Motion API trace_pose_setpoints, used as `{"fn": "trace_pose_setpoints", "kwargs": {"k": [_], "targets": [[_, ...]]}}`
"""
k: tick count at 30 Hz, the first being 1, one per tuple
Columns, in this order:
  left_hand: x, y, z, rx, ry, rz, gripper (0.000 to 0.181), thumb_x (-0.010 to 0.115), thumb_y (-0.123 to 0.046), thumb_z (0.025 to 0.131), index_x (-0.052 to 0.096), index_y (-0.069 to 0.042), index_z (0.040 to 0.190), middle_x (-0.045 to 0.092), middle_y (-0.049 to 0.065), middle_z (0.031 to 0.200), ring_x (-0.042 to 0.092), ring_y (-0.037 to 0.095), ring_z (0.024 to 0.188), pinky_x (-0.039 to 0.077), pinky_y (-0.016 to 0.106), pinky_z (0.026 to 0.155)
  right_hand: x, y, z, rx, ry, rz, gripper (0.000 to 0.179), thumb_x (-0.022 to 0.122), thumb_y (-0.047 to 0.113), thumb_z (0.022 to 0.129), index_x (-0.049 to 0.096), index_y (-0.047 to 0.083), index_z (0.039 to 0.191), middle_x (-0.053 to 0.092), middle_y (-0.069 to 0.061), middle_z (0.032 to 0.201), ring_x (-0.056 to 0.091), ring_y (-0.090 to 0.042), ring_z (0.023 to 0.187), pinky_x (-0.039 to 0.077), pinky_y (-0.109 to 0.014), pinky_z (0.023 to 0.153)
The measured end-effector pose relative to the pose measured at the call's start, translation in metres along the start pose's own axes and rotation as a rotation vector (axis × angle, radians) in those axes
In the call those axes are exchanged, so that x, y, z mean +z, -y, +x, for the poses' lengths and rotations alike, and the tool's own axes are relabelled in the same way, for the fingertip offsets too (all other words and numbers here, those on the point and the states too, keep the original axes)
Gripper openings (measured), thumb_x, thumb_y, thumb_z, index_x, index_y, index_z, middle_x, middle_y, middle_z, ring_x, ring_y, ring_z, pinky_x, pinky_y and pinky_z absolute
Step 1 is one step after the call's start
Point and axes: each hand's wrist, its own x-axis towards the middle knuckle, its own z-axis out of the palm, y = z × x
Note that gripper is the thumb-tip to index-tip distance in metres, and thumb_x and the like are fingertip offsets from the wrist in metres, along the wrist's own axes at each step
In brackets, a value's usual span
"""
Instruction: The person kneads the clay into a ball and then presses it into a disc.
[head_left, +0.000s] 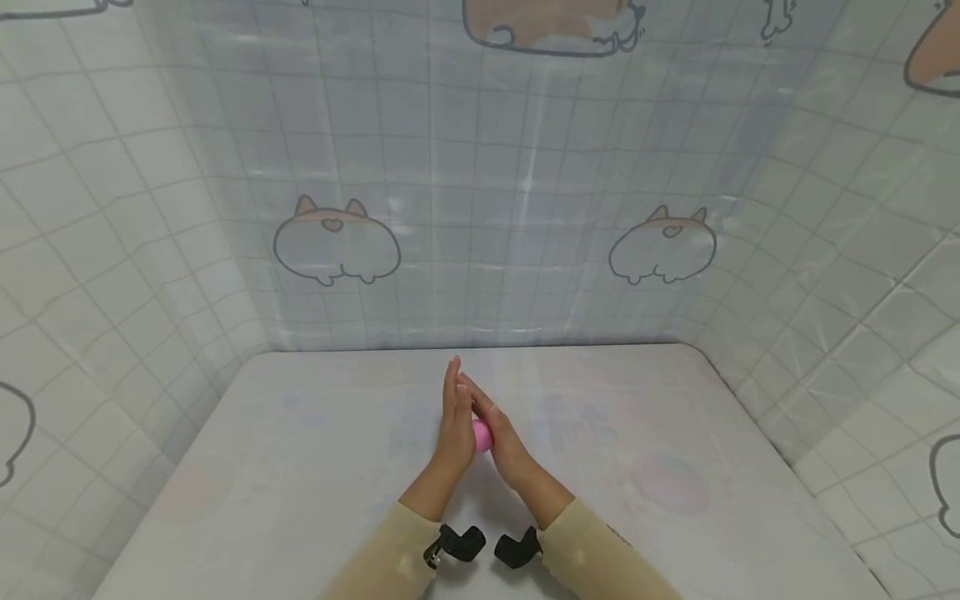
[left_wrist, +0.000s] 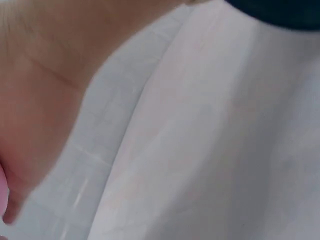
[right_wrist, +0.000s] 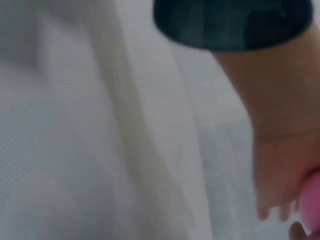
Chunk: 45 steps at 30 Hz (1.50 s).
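Observation:
A smooth pink ball [head_left: 482, 436] sits between the palms of the two hands, near the middle of the table. The left hand [head_left: 455, 429] lies against its left side, fingers straight and pointing away. From the right, the right hand [head_left: 506, 446] presses on it with extended fingers that lean over to meet the left fingertips. Part of the ball is hidden by the palms. In the left wrist view just a sliver of the pink ball [left_wrist: 3, 192] shows at the left edge. The right wrist view has the pink ball [right_wrist: 311, 202] at its lower right edge.
Under the hands is a pale, faintly patterned table [head_left: 315, 467]. A grid-patterned sheet with cartoon dog drawings rises behind it as a wall [head_left: 480, 183] and along both sides. Black wrist cameras [head_left: 517, 548] sit close together at the inner sleeves.

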Motion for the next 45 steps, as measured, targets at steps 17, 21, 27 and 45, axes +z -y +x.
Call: {"fn": "trace_pose_setpoints", "kwargs": {"k": [17, 21, 27, 45], "targets": [[0.01, 0.007, -0.017, -0.108, 0.309, -0.022, 0.066, 0.013, -0.051, 0.108, 0.007, -0.012, 0.161, 0.009, 0.014, 0.167, 0.016, 0.044, 0.149, 0.015, 0.07, 0.112, -0.018, 0.035, 0.016, 0.249, -0.213, -0.132, 0.055, 0.004, 0.015, 0.107, 0.016, 0.004, 0.16, 0.014, -0.015, 0.166, 0.012, -0.034, 0.152, 0.013, -0.055, 0.12], [0.01, 0.006, -0.018, -0.097, 0.343, -0.142, 0.063, 0.008, -0.046, 0.109, 0.005, -0.012, 0.161, 0.004, 0.016, 0.167, 0.016, 0.045, 0.149, 0.014, 0.067, 0.114, -0.022, 0.022, 0.016, 0.327, -0.245, -0.116, 0.054, 0.006, 0.02, 0.109, 0.021, 0.01, 0.16, 0.015, -0.01, 0.166, 0.013, -0.034, 0.151, 0.012, -0.056, 0.119], [0.008, -0.002, -0.013, -0.053, 0.277, -0.302, 0.075, 0.01, -0.057, 0.106, 0.004, -0.006, 0.161, 0.003, 0.021, 0.166, 0.01, 0.046, 0.149, 0.004, 0.064, 0.117, -0.018, -0.013, 0.01, 0.322, -0.27, -0.04, 0.055, 0.01, 0.034, 0.111, 0.028, 0.015, 0.159, 0.021, -0.007, 0.165, 0.016, -0.031, 0.151, 0.011, -0.055, 0.12], [0.003, 0.007, -0.001, 0.008, 0.119, -0.162, 0.067, 0.017, -0.052, 0.107, 0.013, -0.014, 0.161, 0.015, 0.013, 0.166, 0.011, 0.034, 0.152, 0.001, 0.068, 0.114, -0.001, 0.004, -0.003, 0.006, -0.082, 0.091, 0.071, 0.007, 0.05, 0.108, 0.016, 0.003, 0.159, 0.015, -0.018, 0.165, 0.012, -0.037, 0.151, 0.009, -0.067, 0.115]]}}
